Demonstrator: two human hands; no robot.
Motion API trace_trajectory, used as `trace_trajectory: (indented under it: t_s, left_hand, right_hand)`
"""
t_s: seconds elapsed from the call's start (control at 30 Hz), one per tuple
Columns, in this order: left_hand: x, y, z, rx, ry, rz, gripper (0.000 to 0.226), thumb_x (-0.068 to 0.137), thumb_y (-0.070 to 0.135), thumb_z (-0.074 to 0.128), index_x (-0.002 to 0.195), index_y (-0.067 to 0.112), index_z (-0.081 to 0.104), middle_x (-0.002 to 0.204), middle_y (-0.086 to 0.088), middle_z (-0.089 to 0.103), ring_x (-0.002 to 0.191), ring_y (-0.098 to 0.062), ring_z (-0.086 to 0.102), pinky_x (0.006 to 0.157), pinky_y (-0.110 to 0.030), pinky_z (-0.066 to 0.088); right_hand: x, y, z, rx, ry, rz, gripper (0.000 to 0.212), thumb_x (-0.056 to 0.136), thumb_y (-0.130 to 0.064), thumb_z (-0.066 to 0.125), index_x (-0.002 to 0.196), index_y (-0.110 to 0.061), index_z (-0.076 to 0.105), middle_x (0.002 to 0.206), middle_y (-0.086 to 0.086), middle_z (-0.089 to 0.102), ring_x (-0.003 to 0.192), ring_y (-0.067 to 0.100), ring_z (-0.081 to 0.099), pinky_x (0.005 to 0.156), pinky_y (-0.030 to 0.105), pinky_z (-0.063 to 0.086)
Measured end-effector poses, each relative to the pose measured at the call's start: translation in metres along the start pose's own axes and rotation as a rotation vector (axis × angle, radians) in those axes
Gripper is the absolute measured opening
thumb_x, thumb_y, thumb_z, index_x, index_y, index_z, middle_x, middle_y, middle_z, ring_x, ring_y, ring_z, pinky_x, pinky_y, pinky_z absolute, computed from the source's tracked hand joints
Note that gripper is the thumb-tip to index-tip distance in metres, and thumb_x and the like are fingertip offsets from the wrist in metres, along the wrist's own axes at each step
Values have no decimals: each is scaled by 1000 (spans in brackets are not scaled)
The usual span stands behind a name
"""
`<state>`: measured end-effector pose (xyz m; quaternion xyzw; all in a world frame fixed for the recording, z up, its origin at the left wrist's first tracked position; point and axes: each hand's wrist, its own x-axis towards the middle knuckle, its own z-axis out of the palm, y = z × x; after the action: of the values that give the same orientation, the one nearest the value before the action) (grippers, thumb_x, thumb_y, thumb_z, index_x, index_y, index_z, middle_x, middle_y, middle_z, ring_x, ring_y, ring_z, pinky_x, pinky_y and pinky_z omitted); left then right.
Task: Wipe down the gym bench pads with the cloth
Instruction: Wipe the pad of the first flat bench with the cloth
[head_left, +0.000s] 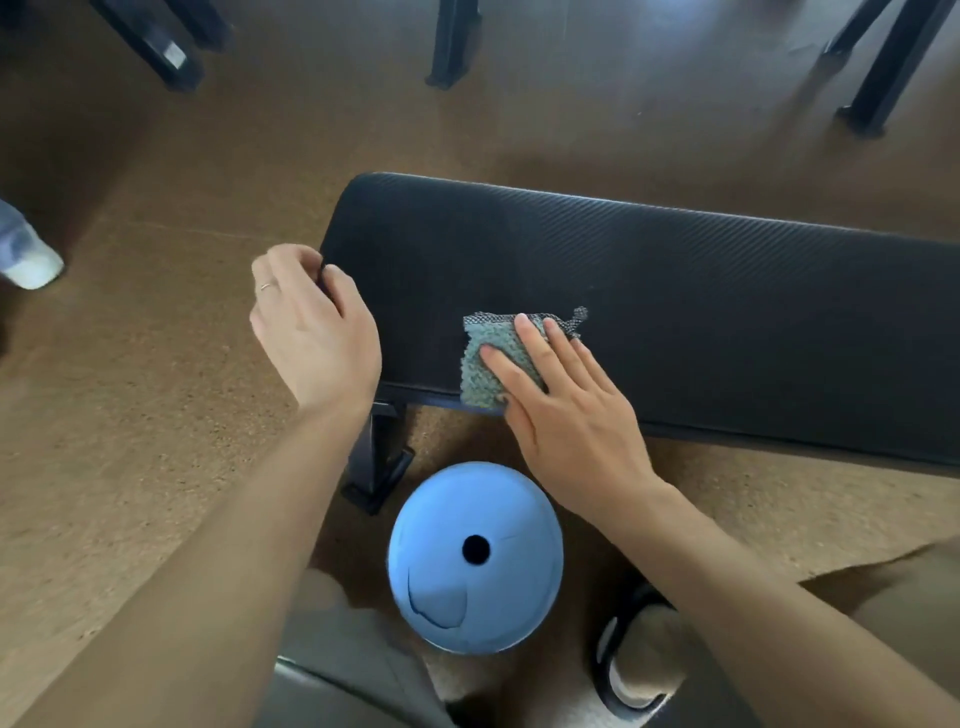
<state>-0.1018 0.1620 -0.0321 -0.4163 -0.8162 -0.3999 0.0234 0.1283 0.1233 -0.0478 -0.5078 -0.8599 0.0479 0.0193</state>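
Note:
A long black textured bench pad (675, 291) runs from the middle of the view to the right edge. A small folded green-grey knitted cloth (480, 376) lies on the pad near its front edge. My right hand (566, 405) presses flat on the cloth with straight fingers. My left hand (311, 332) grips the pad's left end, fingers curled over the edge and thumb on top.
A blue round roll (475, 556) with a dark centre hole stands on the cork-coloured floor below the bench. The bench's black leg (376, 462) is beside it. Black equipment legs (452, 41) stand at the top. A white shoe (31, 260) shows at far left.

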Motion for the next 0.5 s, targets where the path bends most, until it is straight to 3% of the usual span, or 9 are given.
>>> trace_trajectory:
  t_s: [0.13,0.23,0.37,0.5]
  left_hand:
    - [-15,13,10,68,-122,220,16,102,22,43,98,14,55,103,-5,61,91,-20,54,90,-34,39]
    - [-25,10,21,115,-164,305,21,102,23,41,96,13,59,97,-4,62,87,-21,56,84,-35,41]
    - [-22,9,24,119,-172,331,25,103,22,36,93,12,57,91,-3,59,81,-22,52,80,-39,38]
    - [-21,5,26,120,-177,324,26,102,22,34,88,12,53,85,-2,55,76,-21,48,77,-40,36]
  right_hand:
    - [-23,27,-7,-4,6,231,57,109,-45,13,162,-32,26,171,6,18,159,26,10,129,44,14]
    - [-12,4,-3,40,33,323,60,106,-42,15,162,-29,29,171,8,17,159,32,7,129,47,11]
    - [21,-35,6,82,51,142,56,106,-38,24,158,-24,39,168,10,27,157,38,15,128,52,15]
    - [25,-23,1,59,16,31,55,108,-40,26,162,-30,29,171,6,20,159,31,12,129,47,12]
